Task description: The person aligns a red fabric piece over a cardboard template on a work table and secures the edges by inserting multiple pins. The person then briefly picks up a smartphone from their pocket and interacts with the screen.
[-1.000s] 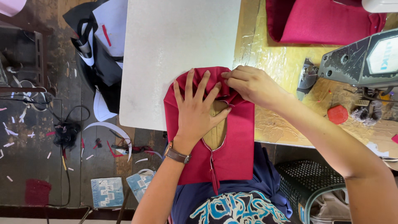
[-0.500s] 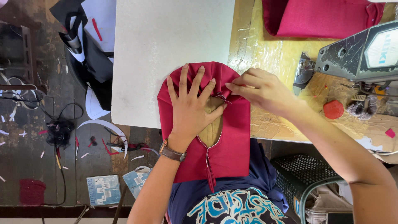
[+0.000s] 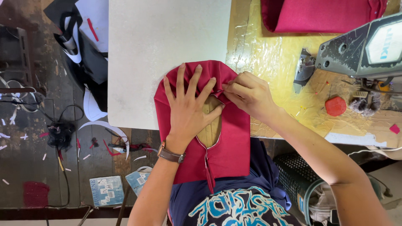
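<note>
Table (image 3: 167, 50): red garment (image 3: 228, 146) lengthwise toward the person; left hand (image 3: 190, 111) flat, right hand (image 3: 247, 94) pinching it.

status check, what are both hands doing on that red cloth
Left hand flat, fingers spread, pressing red cloth down. Right hand pinching a fold at the cloth's top edge. Sewing machine off to the right, apart from both hands.

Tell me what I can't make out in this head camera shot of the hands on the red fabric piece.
- Fabric under the left hand: the spread palm covers that part of the red fabric piece.
- What the right hand pinches: fingertips hide it.
- Grey sewing machine: cut off by the right edge.
- Folded red cloth: cut off by the top edge.
- Scraps on the dark floor: too small to identify.
</note>
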